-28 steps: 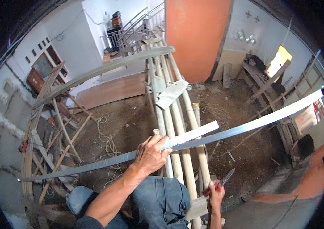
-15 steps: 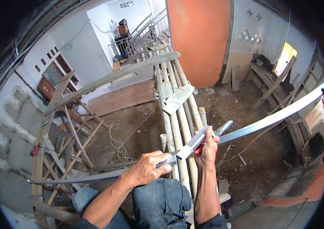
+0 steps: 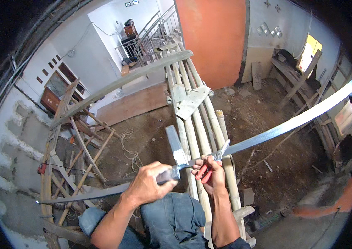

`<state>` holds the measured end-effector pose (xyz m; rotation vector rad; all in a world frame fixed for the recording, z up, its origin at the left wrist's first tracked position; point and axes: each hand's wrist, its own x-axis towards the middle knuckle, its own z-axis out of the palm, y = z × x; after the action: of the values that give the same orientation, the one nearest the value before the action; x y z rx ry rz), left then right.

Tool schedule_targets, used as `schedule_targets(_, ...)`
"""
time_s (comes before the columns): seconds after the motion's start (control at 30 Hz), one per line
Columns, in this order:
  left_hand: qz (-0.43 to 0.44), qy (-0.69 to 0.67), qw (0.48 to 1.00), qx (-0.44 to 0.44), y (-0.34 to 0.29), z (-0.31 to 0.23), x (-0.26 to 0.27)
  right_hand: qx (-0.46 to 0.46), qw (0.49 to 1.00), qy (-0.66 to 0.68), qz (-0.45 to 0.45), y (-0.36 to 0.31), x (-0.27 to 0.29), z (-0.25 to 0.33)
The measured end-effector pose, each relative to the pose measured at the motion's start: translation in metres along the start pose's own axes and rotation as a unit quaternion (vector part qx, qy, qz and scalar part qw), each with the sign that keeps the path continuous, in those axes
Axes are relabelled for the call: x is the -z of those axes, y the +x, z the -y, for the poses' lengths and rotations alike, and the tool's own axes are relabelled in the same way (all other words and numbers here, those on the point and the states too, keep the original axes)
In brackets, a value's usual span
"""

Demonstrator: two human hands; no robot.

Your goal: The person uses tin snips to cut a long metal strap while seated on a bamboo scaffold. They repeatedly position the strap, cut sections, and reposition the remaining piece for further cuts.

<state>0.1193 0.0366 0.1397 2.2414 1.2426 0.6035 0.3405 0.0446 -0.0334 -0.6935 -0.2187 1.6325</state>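
A long, thin silver metal channel (image 3: 275, 129) stretches across in front of me, from the far left to the upper right. My left hand (image 3: 149, 184) is closed around it just left of a cut or bend, above my knee. At that spot a short flap (image 3: 173, 139) of the same metal sticks up and away from me. My right hand (image 3: 214, 179) holds snips with red handles (image 3: 203, 172), their grey jaws pointing up and right beside the channel. The fingertips of that hand lie close to the channel; whether they touch it I cannot tell.
Bamboo poles (image 3: 203, 137) tied side by side run away beneath me, with a short board (image 3: 192, 103) on them. A long plank (image 3: 122, 85) crosses their far end to a wooden scaffold (image 3: 86, 166) at left. Rope (image 3: 131, 153) lies on the dirt floor below.
My right hand has come down and left, off the short metal flap, with the snips. The flap has swung from pointing right to standing up and away.
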Motion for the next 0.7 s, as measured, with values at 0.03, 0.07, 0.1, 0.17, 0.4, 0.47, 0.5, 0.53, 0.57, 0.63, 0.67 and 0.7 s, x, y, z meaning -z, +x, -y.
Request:
schedule_targets(0.03,-0.012,0.010,1.000,0.020,0.008,0.001,-0.004,-0.002,0.999,0.036,0.004,-0.010,0.003,0.003)
schedule_targets(0.07,-0.004,0.014,0.999,0.048,0.014,0.003,-0.008,-0.021,0.998,0.058,0.028,-0.017,0.003,0.005)
schedule_targets(0.1,0.003,0.023,0.997,0.073,0.019,0.004,-0.012,-0.030,0.995,0.085,0.043,-0.021,-0.001,0.004)
schedule_targets(0.17,0.011,0.033,0.997,0.069,0.026,0.003,-0.021,-0.037,0.997,0.063,0.008,-0.025,-0.012,0.000)
schedule_targets(0.4,-0.002,0.009,0.999,0.041,0.025,-0.002,-0.029,-0.002,0.991,0.130,0.009,-0.016,-0.037,-0.013)
schedule_targets(0.47,-0.008,0.018,0.999,0.032,0.024,-0.003,-0.031,0.016,0.995,0.098,0.022,-0.013,-0.033,-0.017)
schedule_targets(0.5,-0.006,0.015,0.999,0.034,0.024,-0.003,-0.032,0.028,0.994,0.090,0.049,-0.012,-0.032,-0.019)
schedule_targets(0.53,0.000,0.015,0.999,0.039,0.024,-0.003,-0.032,0.016,0.993,0.108,0.043,-0.009,-0.031,-0.021)
schedule_targets(0.57,0.004,0.018,0.999,0.044,0.024,-0.003,-0.034,0.025,0.993,0.115,0.031,-0.005,-0.030,-0.023)
schedule_targets(0.63,-0.005,0.003,0.999,0.039,0.023,-0.003,-0.035,0.035,0.990,0.134,-0.006,-0.001,-0.031,-0.026)
schedule_targets(0.67,-0.012,-0.001,0.999,0.037,0.021,-0.003,-0.034,0.061,0.991,0.117,-0.017,-0.001,-0.031,-0.025)
schedule_targets(0.7,-0.026,0.012,0.999,0.040,0.021,-0.002,-0.033,0.077,0.990,0.117,-0.014,-0.002,-0.031,-0.024)
